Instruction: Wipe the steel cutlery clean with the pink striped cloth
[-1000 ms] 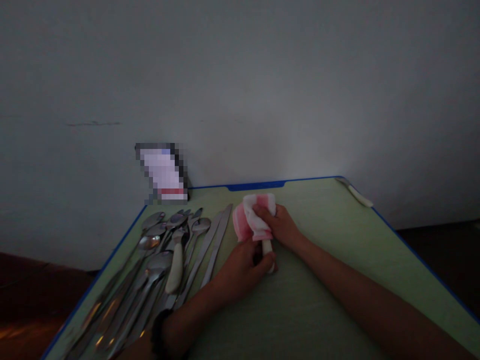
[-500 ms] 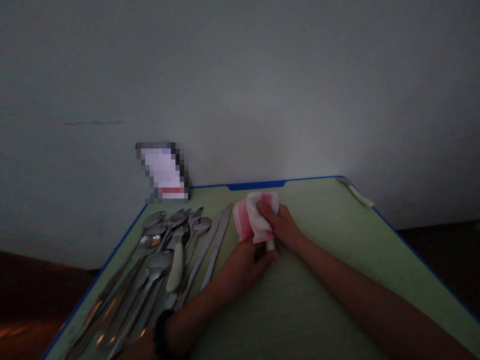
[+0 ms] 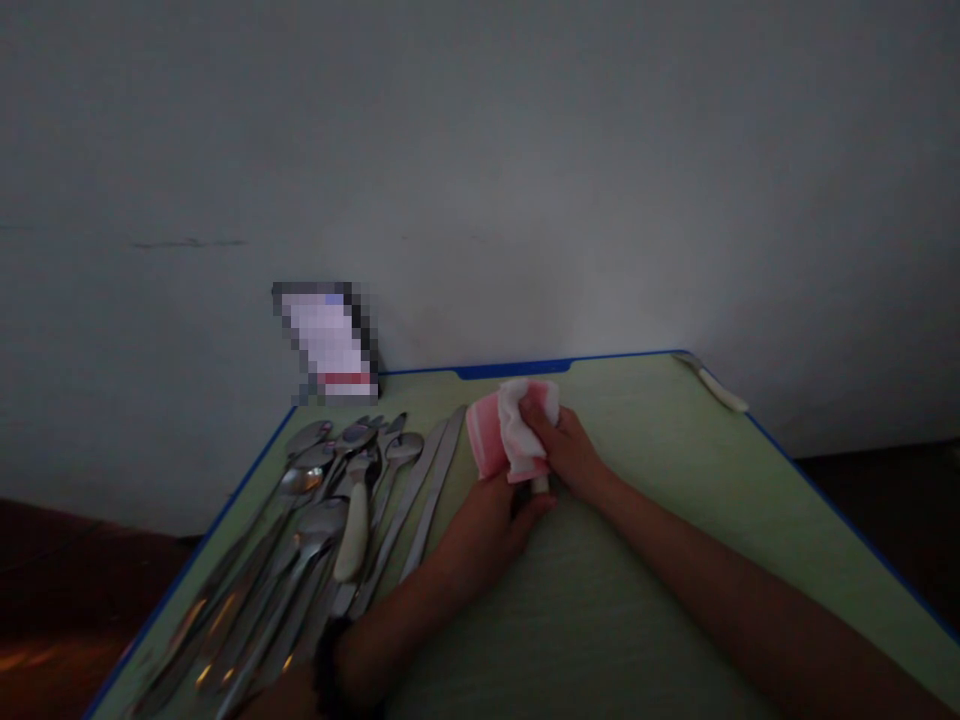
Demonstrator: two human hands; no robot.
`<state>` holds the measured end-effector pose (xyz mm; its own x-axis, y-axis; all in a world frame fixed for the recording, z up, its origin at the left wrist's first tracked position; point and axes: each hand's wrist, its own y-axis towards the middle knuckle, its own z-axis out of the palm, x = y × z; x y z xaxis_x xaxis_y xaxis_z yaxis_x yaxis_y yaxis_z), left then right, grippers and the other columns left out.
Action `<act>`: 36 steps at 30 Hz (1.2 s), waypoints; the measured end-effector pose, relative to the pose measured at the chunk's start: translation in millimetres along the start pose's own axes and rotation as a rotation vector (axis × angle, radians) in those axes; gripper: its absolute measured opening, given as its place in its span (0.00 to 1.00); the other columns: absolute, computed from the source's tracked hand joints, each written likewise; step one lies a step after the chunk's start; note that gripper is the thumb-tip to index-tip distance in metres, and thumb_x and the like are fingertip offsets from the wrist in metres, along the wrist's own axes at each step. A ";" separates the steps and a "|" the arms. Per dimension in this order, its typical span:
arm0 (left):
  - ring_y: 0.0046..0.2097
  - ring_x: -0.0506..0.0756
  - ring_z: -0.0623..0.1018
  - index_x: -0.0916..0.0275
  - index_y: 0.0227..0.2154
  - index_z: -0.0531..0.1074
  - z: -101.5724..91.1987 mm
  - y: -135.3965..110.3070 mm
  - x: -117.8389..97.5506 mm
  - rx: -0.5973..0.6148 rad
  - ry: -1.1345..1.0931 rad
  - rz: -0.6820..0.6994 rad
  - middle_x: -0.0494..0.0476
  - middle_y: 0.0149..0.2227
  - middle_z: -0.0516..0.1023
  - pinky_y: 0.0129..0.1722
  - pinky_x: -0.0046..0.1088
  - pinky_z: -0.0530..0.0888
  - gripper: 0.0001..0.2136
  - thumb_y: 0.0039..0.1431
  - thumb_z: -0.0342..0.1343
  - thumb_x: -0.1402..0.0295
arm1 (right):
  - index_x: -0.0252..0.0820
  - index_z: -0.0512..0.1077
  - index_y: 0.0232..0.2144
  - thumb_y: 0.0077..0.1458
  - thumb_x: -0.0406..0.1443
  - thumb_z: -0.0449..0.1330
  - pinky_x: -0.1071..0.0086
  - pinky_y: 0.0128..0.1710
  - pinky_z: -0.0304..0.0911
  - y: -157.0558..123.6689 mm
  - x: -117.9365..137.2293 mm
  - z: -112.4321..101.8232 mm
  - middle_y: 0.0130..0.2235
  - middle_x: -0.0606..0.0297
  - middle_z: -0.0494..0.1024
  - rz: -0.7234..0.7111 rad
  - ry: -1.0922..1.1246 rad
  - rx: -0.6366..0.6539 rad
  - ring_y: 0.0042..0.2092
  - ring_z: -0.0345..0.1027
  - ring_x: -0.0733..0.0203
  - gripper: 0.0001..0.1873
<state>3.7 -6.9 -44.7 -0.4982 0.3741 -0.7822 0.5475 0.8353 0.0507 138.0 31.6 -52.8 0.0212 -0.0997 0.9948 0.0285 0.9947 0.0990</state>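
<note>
A pink and white cloth (image 3: 491, 435) is bunched in front of me over the table. My right hand (image 3: 566, 445) is closed on it, thumb pressed on the white fold. Out of the cloth's lower edge pokes the pale end of a white-handled utensil (image 3: 540, 485); its other end is wrapped and hidden, so its kind does not show. My left hand (image 3: 495, 525), with a dark band at the wrist, grips this handle from below, its fingers partly under the cloth. Just left of my hands lie two table knives (image 3: 435, 490).
Several spoons (image 3: 319, 525) and forks lie heaped on the left of the green, blue-edged table (image 3: 637, 600), one with a white handle (image 3: 352, 535). A white-handled piece of cutlery (image 3: 720, 390) rests at the far right edge. A blurred-out phone (image 3: 330, 340) leans on the wall.
The cloth's white fold and my right thumb have shifted slightly to the right. Both hands keep their grip, and the cutlery lies as before.
</note>
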 end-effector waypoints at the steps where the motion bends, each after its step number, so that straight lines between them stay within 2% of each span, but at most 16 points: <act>1: 0.31 0.55 0.73 0.62 0.30 0.70 -0.7 0.3 -0.8 0.006 0.002 -0.007 0.53 0.26 0.74 0.30 0.28 0.67 0.07 0.56 0.51 0.64 | 0.38 0.64 0.19 0.51 0.52 0.52 0.76 0.18 0.48 -0.2 -0.2 0.0 0.18 0.71 0.61 0.005 0.000 -0.003 0.20 0.52 0.71 0.23; 5: 0.28 0.53 0.72 0.63 0.28 0.70 -4.1 1.7 -4.9 0.046 0.015 -0.049 0.52 0.23 0.72 0.26 0.25 0.65 0.08 0.56 0.50 0.64 | 0.39 0.63 0.19 0.50 0.53 0.52 0.75 0.18 0.47 -0.4 -2.2 -0.2 0.18 0.72 0.61 0.019 0.035 -0.015 0.20 0.52 0.71 0.24; 8: 0.25 0.51 0.70 0.64 0.29 0.70 -5.3 0.9 -6.8 0.053 0.020 -0.074 0.52 0.23 0.72 0.25 0.25 0.63 0.11 0.58 0.48 0.62 | 0.39 0.63 0.19 0.48 0.53 0.54 0.75 0.18 0.47 2.0 -5.2 -0.8 0.18 0.72 0.62 0.036 0.116 -0.071 0.20 0.52 0.70 0.23; 11: 0.27 0.50 0.70 0.64 0.32 0.71 -5.8 -1.6 -8.1 0.073 -0.023 -0.030 0.53 0.27 0.74 0.26 0.24 0.63 0.13 0.59 0.46 0.61 | 0.39 0.66 0.20 0.45 0.52 0.57 0.74 0.19 0.49 6.9 -8.6 -1.7 0.18 0.72 0.63 0.120 0.271 -0.156 0.20 0.53 0.70 0.21; 13: 0.27 0.49 0.70 0.63 0.34 0.72 -6.1 -3.0 -8.8 0.111 -0.062 -0.004 0.52 0.29 0.75 0.27 0.23 0.64 0.11 0.58 0.46 0.65 | 0.40 0.67 0.22 0.43 0.51 0.59 0.74 0.19 0.51 10.3 -10.4 -2.2 0.18 0.72 0.65 0.169 0.398 -0.194 0.20 0.54 0.70 0.20; 16: 0.26 0.48 0.70 0.64 0.32 0.72 -6.7 -4.3 -9.5 0.152 -0.091 -0.012 0.50 0.27 0.75 0.26 0.21 0.64 0.09 0.55 0.48 0.69 | 0.41 0.69 0.25 0.42 0.49 0.61 0.74 0.20 0.53 13.9 -12.1 -2.6 0.19 0.73 0.66 0.188 0.557 -0.227 0.20 0.56 0.69 0.17; 19: 0.25 0.47 0.70 0.64 0.27 0.73 -7.6 -5.0 -10.1 0.168 -0.083 -0.025 0.50 0.24 0.75 0.25 0.20 0.63 0.09 0.54 0.49 0.69 | 0.41 0.69 0.25 0.41 0.45 0.63 0.74 0.20 0.54 15.4 -12.7 -2.7 0.19 0.74 0.67 0.195 0.638 -0.252 0.20 0.57 0.69 0.14; 24: 0.22 0.46 0.69 0.64 0.23 0.74 -9.5 -5.6 -12.0 0.185 -0.067 -0.033 0.48 0.21 0.75 0.25 0.19 0.63 0.13 0.56 0.46 0.71 | 0.41 0.68 0.26 0.40 0.43 0.63 0.75 0.20 0.55 15.7 -12.4 -3.1 0.19 0.73 0.67 0.202 0.672 -0.267 0.20 0.58 0.70 0.13; 30: 0.21 0.47 0.69 0.63 0.24 0.76 -9.0 -5.4 -13.2 0.166 -0.070 -0.084 0.50 0.22 0.76 0.24 0.20 0.64 0.16 0.58 0.44 0.68 | 0.41 0.68 0.25 0.41 0.45 0.63 0.75 0.19 0.56 13.9 -8.0 -2.4 0.18 0.74 0.66 0.209 0.641 -0.250 0.19 0.58 0.70 0.14; 36: 0.19 0.48 0.69 0.64 0.28 0.75 -5.2 -4.6 -10.9 0.133 -0.179 -0.191 0.51 0.24 0.78 0.22 0.21 0.66 0.16 0.58 0.43 0.65 | 0.41 0.67 0.23 0.41 0.47 0.62 0.75 0.17 0.54 14.5 -7.1 -2.9 0.17 0.75 0.64 0.194 0.618 -0.286 0.18 0.57 0.70 0.16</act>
<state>3.1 -12.7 -33.2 -0.4806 0.1288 -0.8674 0.5447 0.8191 -0.1802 141.2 46.6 -58.5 0.6135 -0.0019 0.7897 0.2261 0.9586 -0.1733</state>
